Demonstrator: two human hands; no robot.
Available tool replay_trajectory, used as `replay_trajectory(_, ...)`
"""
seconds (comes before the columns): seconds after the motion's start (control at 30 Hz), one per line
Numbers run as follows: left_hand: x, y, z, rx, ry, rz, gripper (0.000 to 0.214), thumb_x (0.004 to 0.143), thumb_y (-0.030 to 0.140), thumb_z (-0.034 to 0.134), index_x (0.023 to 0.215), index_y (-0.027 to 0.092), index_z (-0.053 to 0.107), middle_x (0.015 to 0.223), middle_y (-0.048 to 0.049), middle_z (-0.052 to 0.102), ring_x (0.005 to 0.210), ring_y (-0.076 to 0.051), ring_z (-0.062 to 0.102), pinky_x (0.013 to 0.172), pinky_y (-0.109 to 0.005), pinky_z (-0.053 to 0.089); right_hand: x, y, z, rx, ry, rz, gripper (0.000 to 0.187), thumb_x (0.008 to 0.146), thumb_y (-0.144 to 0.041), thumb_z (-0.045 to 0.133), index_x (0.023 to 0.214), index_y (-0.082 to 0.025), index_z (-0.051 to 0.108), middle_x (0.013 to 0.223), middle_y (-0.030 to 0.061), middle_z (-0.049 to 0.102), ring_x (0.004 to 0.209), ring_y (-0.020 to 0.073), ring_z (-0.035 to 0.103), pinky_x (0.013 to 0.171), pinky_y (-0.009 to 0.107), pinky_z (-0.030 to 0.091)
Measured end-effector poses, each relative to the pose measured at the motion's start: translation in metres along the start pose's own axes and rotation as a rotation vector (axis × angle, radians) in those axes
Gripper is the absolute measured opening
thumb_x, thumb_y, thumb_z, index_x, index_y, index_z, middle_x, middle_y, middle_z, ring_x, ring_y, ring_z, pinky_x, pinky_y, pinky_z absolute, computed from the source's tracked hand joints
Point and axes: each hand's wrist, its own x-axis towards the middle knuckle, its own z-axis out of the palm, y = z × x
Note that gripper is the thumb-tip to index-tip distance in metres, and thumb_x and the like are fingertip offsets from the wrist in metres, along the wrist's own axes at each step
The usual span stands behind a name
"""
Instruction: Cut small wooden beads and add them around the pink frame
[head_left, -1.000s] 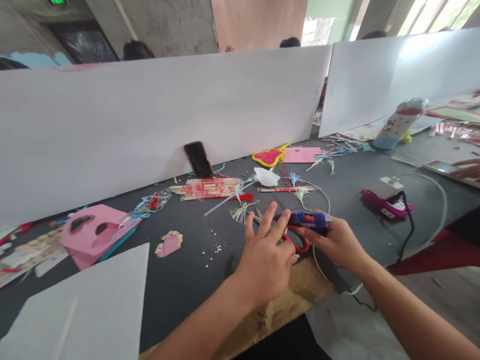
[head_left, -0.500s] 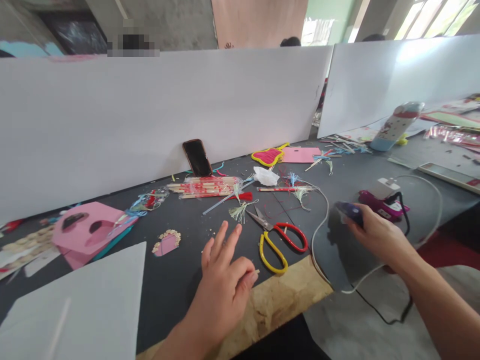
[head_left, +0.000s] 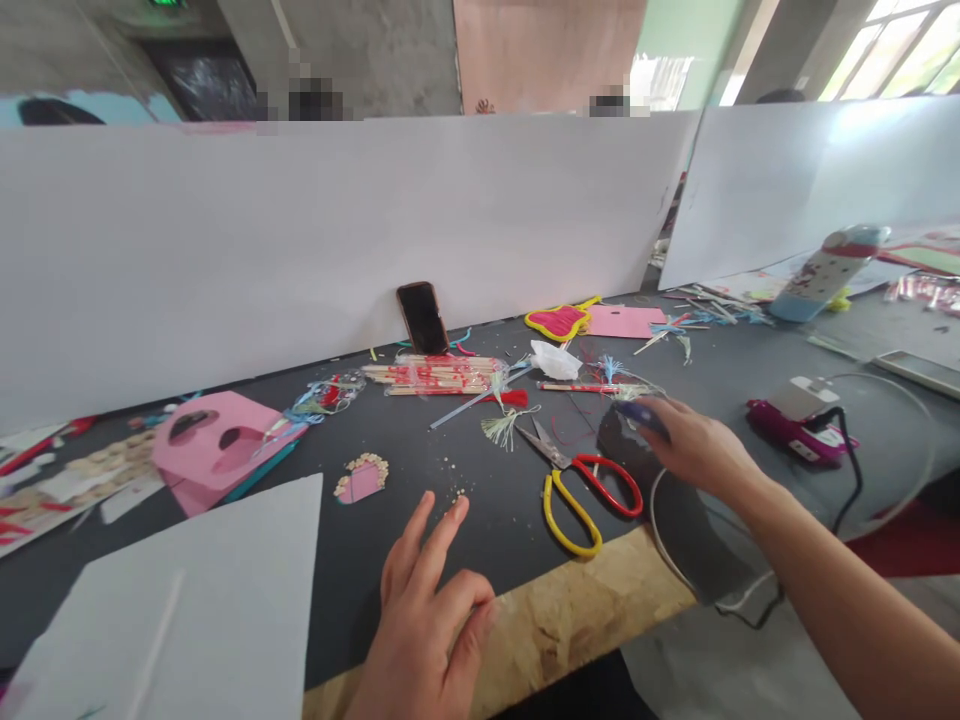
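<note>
My left hand (head_left: pixel 431 620) is over the table's front edge. Its thumb and forefinger are pinched together, the other fingers stretched out; whatever is in the pinch is too small to make out. My right hand (head_left: pixel 694 440) grips a dark blue-purple handheld tool (head_left: pixel 643 415), blurred and partly covered by the fingers, right of the scissors. The scissors (head_left: pixel 559 460), with one red and one yellow handle, lie with blades slightly apart between my hands. Beyond my left fingertips are pale crumbs (head_left: pixel 459 492) and a small pink card piece (head_left: pixel 361 482) edged with wooden bits.
A phone (head_left: pixel 424 318) leans against a white board (head_left: pixel 300 220). Before it lie bundled sticks (head_left: pixel 439 375) and tassels (head_left: pixel 499 428). Pink cut card (head_left: pixel 217 435) and a white sheet (head_left: pixel 225 600) are left. A purple power strip (head_left: pixel 795 435), cable and bottle (head_left: pixel 829 275) stand right.
My right hand has moved left with the tool, towards the scissors. My left hand has drawn back a little towards the table edge; the pale bit earlier visible at its pinch no longer shows.
</note>
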Motion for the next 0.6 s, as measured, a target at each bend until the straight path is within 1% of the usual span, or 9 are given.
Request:
replay_trajectory(0.07,-0.002,0.004,-0.001,-0.015,0.000,0.001,0.015,0.084,0.020,0.051,0.075,0.023,0.063,0.151,-0.0053,0.031,0.139,-0.036,0.020,0.096,-0.054,0.044,0.029,0.005,0.004,0.003,0.009,0.012,0.036,0.086,-0.035,0.046,0.120,-0.025,0.055,0.107,0.0073,0.066,0.084,0.0228,0.064,0.064,0.030,0.045)
replay_trajectory(0.17,-0.004,0.010,-0.001,-0.036,0.019,-0.020,0.019,0.085,0.022,0.049,0.073,0.022,0.063,0.151,-0.0052,0.030,0.140,-0.036,0.019,0.097,-0.056,0.041,0.073,0.015,0.003,0.009,0.049,0.064,0.035,0.088,-0.035,0.046,0.119,-0.020,0.055,0.104,0.0094,0.066,0.088,0.0225,0.063,0.069,0.030,0.046)
replay_trajectory(0.2,-0.005,0.010,-0.002,-0.035,0.024,-0.024,0.020,0.086,0.022,0.049,0.072,0.022,0.063,0.151,-0.0054,0.030,0.140,-0.037,0.018,0.097,-0.056,0.041,0.084,0.018,0.001,0.013,0.059,0.088,0.034,0.090,-0.035,0.045,0.118,-0.018,0.055,0.101,0.0097,0.066,0.087,0.0219,0.063,0.069,0.031,0.046)
replay_trajectory(0.27,-0.009,0.009,-0.003,-0.019,0.023,-0.019,0.018,0.085,0.023,0.050,0.072,0.022,0.063,0.151,-0.0061,0.031,0.140,-0.037,0.018,0.097,-0.057,0.041,0.098,0.022,-0.007,0.021,0.049,0.117,0.031,0.091,-0.037,0.047,0.110,-0.016,0.058,0.094,0.0072,0.065,0.081,0.0189,0.062,0.069,0.031,0.048)
replay_trajectory(0.37,-0.014,0.003,-0.004,0.017,0.009,0.008,0.015,0.084,0.025,0.054,0.074,0.022,0.064,0.150,-0.0077,0.032,0.139,-0.037,0.020,0.094,-0.055,0.045,0.102,0.027,-0.020,0.034,0.035,0.150,0.029,0.091,-0.041,0.051,0.103,-0.015,0.059,0.093,0.0030,0.062,0.079,0.0152,0.061,0.071,0.033,0.050)
replay_trajectory(0.43,-0.017,0.000,-0.004,0.030,0.008,0.005,0.015,0.084,0.024,0.053,0.074,0.022,0.064,0.149,-0.0082,0.033,0.139,-0.036,0.021,0.093,-0.055,0.046,0.097,0.031,-0.028,0.041,0.061,0.176,0.030,0.091,-0.041,0.051,0.103,-0.015,0.059,0.094,0.0033,0.062,0.080,0.0157,0.060,0.071,0.033,0.050)
replay_trajectory(0.53,-0.020,-0.003,-0.003,0.032,0.010,-0.002,0.016,0.084,0.023,0.052,0.074,0.022,0.064,0.149,-0.0074,0.035,0.139,-0.036,0.021,0.092,-0.054,0.047,0.083,0.034,-0.035,0.053,0.118,0.182,0.036,0.092,-0.041,0.044,0.112,-0.014,0.057,0.092,0.0084,0.064,0.082,0.0198,0.061,0.068,0.032,0.047)
replay_trajectory(0.6,-0.022,-0.004,-0.002,0.027,0.013,-0.010,0.015,0.083,0.023,0.053,0.074,0.022,0.065,0.148,-0.0063,0.035,0.138,-0.036,0.023,0.092,-0.053,0.048,0.069,0.036,-0.036,0.057,0.146,0.148,0.039,0.092,-0.039,0.043,0.120,-0.014,0.054,0.097,0.0130,0.065,0.087,0.0234,0.061,0.069,0.032,0.045)
